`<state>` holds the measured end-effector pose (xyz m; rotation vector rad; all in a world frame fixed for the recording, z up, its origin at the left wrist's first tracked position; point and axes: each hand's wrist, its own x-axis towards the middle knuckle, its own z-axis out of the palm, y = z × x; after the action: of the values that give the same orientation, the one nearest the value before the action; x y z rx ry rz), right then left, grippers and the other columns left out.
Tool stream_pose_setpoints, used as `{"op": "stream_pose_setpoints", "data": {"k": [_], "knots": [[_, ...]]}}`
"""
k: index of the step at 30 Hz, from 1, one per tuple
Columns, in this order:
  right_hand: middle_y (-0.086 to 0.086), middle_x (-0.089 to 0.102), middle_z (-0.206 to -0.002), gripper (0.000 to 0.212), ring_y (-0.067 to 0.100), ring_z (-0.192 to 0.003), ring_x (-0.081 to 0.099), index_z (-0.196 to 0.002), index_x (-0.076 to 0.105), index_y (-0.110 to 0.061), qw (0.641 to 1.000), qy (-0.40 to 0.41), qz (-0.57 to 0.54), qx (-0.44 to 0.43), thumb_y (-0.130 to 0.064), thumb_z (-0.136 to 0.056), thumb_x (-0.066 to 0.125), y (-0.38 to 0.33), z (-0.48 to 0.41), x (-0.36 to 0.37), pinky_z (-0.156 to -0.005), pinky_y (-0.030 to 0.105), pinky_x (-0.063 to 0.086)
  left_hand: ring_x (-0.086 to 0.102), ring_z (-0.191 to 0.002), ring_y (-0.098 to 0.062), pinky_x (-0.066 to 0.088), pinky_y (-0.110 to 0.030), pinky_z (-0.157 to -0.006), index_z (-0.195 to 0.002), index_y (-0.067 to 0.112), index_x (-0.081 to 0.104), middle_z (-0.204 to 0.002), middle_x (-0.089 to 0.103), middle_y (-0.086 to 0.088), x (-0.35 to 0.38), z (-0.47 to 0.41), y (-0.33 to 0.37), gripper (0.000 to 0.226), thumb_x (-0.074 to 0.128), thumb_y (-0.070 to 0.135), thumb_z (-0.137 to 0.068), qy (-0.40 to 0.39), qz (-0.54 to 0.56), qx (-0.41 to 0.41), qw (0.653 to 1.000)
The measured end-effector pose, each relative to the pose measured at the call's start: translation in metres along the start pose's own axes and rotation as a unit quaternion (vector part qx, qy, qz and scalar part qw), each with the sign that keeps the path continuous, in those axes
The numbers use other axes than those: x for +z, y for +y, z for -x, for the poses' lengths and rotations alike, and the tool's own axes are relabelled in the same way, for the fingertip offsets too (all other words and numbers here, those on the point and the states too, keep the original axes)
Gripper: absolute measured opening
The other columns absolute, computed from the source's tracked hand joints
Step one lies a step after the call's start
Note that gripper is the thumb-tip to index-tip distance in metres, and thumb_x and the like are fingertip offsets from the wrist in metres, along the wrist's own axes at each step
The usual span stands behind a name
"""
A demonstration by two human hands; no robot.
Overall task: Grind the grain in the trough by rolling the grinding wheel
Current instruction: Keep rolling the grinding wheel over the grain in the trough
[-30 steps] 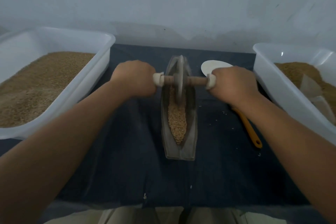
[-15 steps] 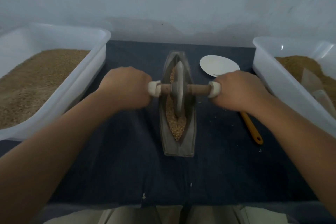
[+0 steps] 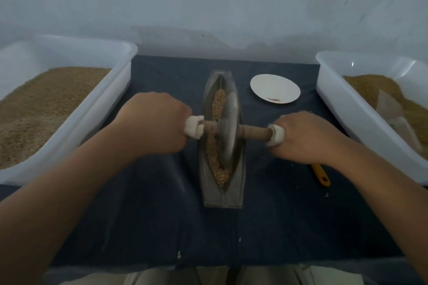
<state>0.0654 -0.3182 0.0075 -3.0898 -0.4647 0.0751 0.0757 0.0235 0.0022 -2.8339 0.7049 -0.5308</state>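
We find the trough (image 3: 222,196) in the middle of the worktop (image 3: 150,203), lengthwise from near edge to far edge, grain (image 3: 217,104) inside. The grinding wheel (image 3: 229,127) stands upright at mid-trough. Left hand (image 3: 152,125) and right hand (image 3: 308,136) each hold the axle (image 3: 253,133), grip closed round an end.

I read the boat-shaped grey metal trough (image 3: 223,194) as dull and matt. The grey metal grinding wheel (image 3: 229,127) looks smoother, with a faint sheen. Its brown wooden axle (image 3: 253,133) is matt, and the white end caps (image 3: 193,127) look like plastic. The tan grain (image 3: 218,104) is coarse and gritty. Underneath lies a dark blue matt cloth (image 3: 143,215). The left white plastic tub (image 3: 111,90) and right white plastic tub (image 3: 342,109) are smooth, translucent and slightly glossy.
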Motion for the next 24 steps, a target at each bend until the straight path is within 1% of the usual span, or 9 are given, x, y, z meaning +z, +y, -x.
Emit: {"op": "stream_pose_setpoints", "data": {"k": [2,5,6,8,12,15,18,20,24], "knots": [[-0.006,0.059,-0.059,0.036,0.012,-0.057,0.058,-0.064,0.057,-0.026,0.999,0.046,0.02,0.017,-0.06,-0.069,0.044,-0.004,-0.016,0.0,-0.049,0.032,0.042,0.041,-0.049,-0.007,0.027,-0.021,-0.048,-0.065,0.032,0.052,-0.058,0.048,0.012,0.003,-0.019,-0.003,0.022,0.055,0.053,-0.071,-0.064,0.022,-0.035,0.997],[-0.004,0.054,-0.065,0.028,0.022,-0.064,0.056,-0.071,0.05,-0.022,0.981,0.177,0.065,0.043,-0.047,-0.083,0.044,-0.008,-0.061,-0.007,-0.054,0.03,0.036,0.057,-0.066,-0.021,0.044,-0.032,-0.061,-0.07,0.028,0.056,-0.073,0.059,0.008,0.008,-0.065,-0.014,0.021,0.054,0.049,-0.073,-0.11,0.053,-0.091,0.988],[-0.004,0.054,-0.066,0.026,0.023,-0.065,0.056,-0.072,0.049,-0.023,0.98,0.179,0.065,0.055,-0.046,-0.084,0.044,-0.01,-0.074,-0.013,-0.054,0.03,0.034,0.059,-0.072,-0.026,0.047,-0.035,-0.065,-0.072,0.027,0.058,-0.077,0.062,0.006,0.007,-0.077,-0.016,0.022,0.053,0.049,-0.072,-0.11,0.056,-0.106,0.987],[-0.005,0.059,-0.07,0.028,0.024,-0.068,0.059,-0.074,0.053,-0.026,0.988,0.124,0.057,0.069,-0.051,-0.086,0.049,-0.01,-0.091,-0.02,-0.055,0.03,0.037,0.059,-0.075,-0.029,0.048,-0.037,-0.069,-0.077,0.026,0.062,-0.08,0.063,0.003,0.005,-0.089,-0.017,0.029,0.051,0.052,-0.072,-0.1,0.043,-0.119,0.987],[-0.005,0.061,-0.076,0.024,0.023,-0.071,0.06,-0.076,0.054,-0.024,0.991,0.11,0.049,0.065,-0.045,-0.086,0.051,-0.009,-0.063,-0.007,-0.059,0.033,0.045,0.057,-0.068,-0.022,0.045,-0.034,-0.062,-0.072,0.028,0.057,-0.072,0.058,0.007,-0.002,-0.065,-0.006,0.024,0.054,0.052,-0.076,-0.106,0.026,-0.089,0.99],[-0.011,0.057,-0.058,0.034,0.011,-0.053,0.054,-0.063,0.056,-0.029,0.992,0.111,0.051,0.028,-0.059,-0.077,0.047,-0.009,-0.008,0.004,-0.048,0.027,0.038,0.044,-0.05,-0.01,0.031,-0.023,-0.048,-0.066,0.032,0.052,-0.058,0.049,0.011,-0.001,-0.014,0.002,0.025,0.058,0.053,-0.077,-0.054,0.005,-0.044,0.998],[-0.014,0.054,-0.057,0.038,0.005,-0.051,0.05,-0.061,0.054,-0.033,0.994,0.107,0.021,-0.007,-0.067,-0.068,0.04,-0.01,0.02,0.003,-0.046,0.026,0.032,0.026,-0.04,0.0,0.014,-0.014,-0.046,-0.057,0.034,0.045,-0.045,0.034,0.014,-0.005,0.018,0.006,0.034,0.068,0.055,-0.071,0.029,-0.031,-0.013,0.999],[-0.012,0.054,-0.058,0.041,0.006,-0.052,0.049,-0.062,0.054,-0.031,0.992,0.119,0.034,-0.003,-0.067,-0.069,0.036,-0.011,0.015,0.004,-0.047,0.027,0.031,0.032,-0.041,-0.004,0.018,-0.016,-0.046,-0.059,0.034,0.047,-0.048,0.038,0.013,0.002,0.01,0.004,0.031,0.062,0.056,-0.073,0.011,-0.023,-0.027,0.999],[-0.005,0.048,-0.06,0.037,0.021,-0.055,0.047,-0.066,0.046,-0.021,0.969,0.238,0.068,0.023,-0.052,-0.085,0.038,-0.015,-0.037,0.001,-0.052,0.027,0.035,0.051,-0.059,-0.021,0.039,-0.029,-0.057,-0.066,0.027,0.052,-0.065,0.053,0.01,0.017,-0.039,-0.003,0.031,0.051,0.053,-0.083,-0.041,0.026,-0.109,0.993]]}}
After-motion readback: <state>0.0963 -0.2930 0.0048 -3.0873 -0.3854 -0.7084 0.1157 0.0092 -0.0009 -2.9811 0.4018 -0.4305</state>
